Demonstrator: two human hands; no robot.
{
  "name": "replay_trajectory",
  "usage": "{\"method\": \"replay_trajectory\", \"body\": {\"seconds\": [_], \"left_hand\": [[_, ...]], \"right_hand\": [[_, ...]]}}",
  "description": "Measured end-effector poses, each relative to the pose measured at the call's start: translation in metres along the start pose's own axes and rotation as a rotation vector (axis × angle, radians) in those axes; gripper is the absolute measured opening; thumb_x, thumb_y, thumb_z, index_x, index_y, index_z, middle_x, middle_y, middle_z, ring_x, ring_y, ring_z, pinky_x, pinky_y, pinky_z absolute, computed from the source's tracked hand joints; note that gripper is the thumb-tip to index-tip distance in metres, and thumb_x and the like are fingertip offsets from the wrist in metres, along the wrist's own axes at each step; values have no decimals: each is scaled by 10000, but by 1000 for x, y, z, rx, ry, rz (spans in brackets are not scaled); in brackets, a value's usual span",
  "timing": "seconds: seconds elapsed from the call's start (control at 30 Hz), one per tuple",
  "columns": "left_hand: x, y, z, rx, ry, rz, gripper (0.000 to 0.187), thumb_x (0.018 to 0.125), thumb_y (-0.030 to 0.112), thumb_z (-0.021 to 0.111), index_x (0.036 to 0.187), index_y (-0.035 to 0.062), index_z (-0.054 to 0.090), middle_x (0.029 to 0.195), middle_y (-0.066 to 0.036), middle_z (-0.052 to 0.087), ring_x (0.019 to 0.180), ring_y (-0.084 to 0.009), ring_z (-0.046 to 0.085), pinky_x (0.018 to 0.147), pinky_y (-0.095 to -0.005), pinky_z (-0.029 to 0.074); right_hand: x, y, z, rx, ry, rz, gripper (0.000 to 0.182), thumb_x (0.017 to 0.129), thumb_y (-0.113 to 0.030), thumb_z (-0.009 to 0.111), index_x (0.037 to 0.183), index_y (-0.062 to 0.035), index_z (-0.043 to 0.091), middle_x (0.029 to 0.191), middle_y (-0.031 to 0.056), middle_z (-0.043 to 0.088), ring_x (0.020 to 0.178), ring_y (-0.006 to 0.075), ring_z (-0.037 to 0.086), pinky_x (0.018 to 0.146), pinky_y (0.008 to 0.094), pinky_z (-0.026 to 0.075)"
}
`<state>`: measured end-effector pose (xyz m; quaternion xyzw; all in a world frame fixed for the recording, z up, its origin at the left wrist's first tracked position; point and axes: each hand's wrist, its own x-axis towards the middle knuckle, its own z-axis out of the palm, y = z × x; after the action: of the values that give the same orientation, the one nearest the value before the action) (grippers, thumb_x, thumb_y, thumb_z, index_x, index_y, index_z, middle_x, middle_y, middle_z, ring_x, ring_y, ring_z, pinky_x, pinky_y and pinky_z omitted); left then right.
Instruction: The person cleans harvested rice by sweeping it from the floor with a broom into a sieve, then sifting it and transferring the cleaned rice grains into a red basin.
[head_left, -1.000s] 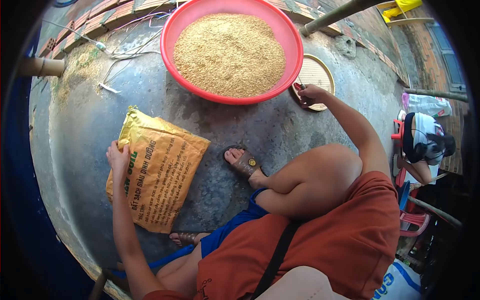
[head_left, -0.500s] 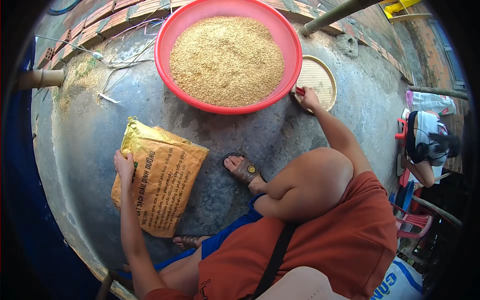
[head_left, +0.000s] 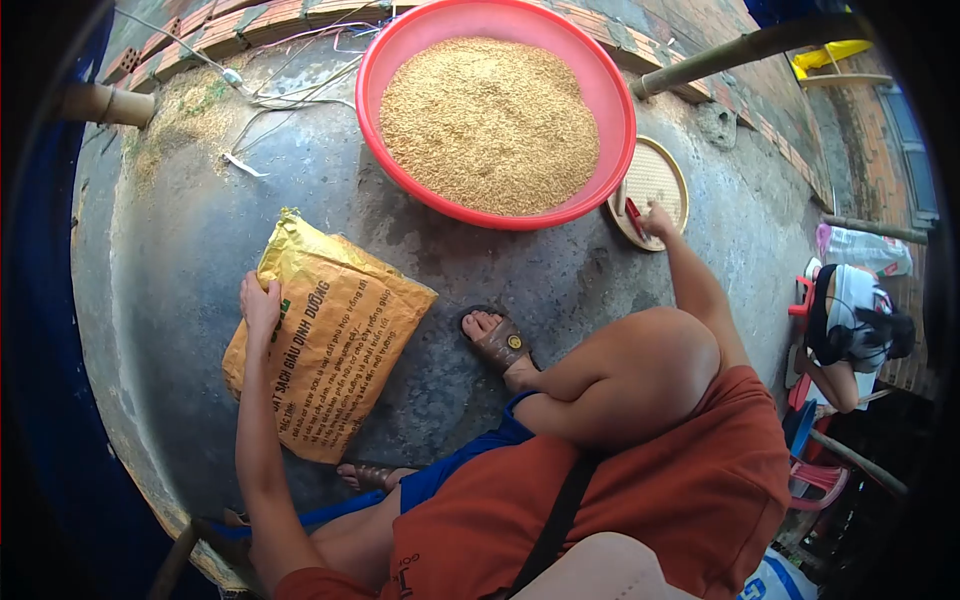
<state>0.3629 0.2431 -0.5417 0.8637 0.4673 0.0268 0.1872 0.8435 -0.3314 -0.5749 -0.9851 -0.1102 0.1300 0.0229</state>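
My left hand [head_left: 262, 305] is closed on the upper left edge of a yellow-orange printed sack [head_left: 335, 340], which lies rather flat on the concrete floor. To the right, my right hand [head_left: 657, 222] is over the round woven tray [head_left: 662, 172]. A red-handled tool [head_left: 636, 218], its kind too small to make out, lies at the tray's left side. The whole red handle shows just left of my fingers, which look loosened from it. Above the sack stands a wide red basin [head_left: 455, 208] heaped with golden grain [head_left: 490, 120], its rim overlapping the tray in this view.
My sandalled foot [head_left: 495, 335] is right of the sack. Bamboo poles [head_left: 740, 58] cross at the upper right and left. Cables [head_left: 262, 105] lie by the brick edging [head_left: 225, 40]. Another person [head_left: 850, 320] sits at the far right, near a red plastic chair [head_left: 820, 485].
My right hand has moved from the tray's left edge onto the tray, and its hold on the red-handled tool has loosened. The left hand still grips the sack. The whole view has shifted slightly.
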Motion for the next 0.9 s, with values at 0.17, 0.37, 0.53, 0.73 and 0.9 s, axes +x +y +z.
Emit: {"method": "replay_trajectory", "body": {"seconds": [0.17, 0.37, 0.53, 0.73, 0.9], "left_hand": [[-9, 8, -9, -25, 62, 9, 400, 749, 270, 485, 1046, 5, 448, 993, -189, 494, 961, -339, 466, 818, -410, 374], [-13, 5, -33, -104, 27, 55, 357, 745, 234, 526, 1031, 26, 479, 997, -172, 509, 958, -327, 480, 817, -395, 384], [-1, 9, -60, -297, -137, -14, 212, 764, 214, 546, 836, 17, 572, 771, -141, 588, 725, -242, 567, 641, -335, 435], [9, -1, -71, -500, -238, 8, 203, 800, 211, 542, 847, 18, 582, 676, -57, 557, 625, -123, 481, 585, -276, 400], [12, -25, -70, -648, -366, 62, 210, 826, 216, 534, 876, 17, 578, 721, -11, 555, 649, -100, 463, 605, -260, 389]], "right_hand": [[-50, -75, -2, -227, 79, 217, 284, 773, -177, 481, 1020, -39, 501, 1040, 188, 482, 1011, 319, 460, 821, 408, 413], [-17, -60, -62, 136, 395, 270, 329, 797, -262, 518, 1038, -39, 491, 1004, 210, 553, 946, 352, 530, 791, 429, 418], [27, -179, -181, 363, 699, -395, 334, 727, -329, 633, 872, -35, 568, 758, 123, 606, 681, 234, 585, 633, 322, 430], [-94, -434, -252, 614, -97, -1012, 172, 788, -193, 583, 874, -48, 553, 708, 60, 610, 574, 90, 554, 512, 215, 414], [-171, -526, -194, 793, -973, -1231, 230, 819, -156, 546, 993, -12, 507, 815, 74, 580, 658, 100, 542, 605, 222, 455]]}}
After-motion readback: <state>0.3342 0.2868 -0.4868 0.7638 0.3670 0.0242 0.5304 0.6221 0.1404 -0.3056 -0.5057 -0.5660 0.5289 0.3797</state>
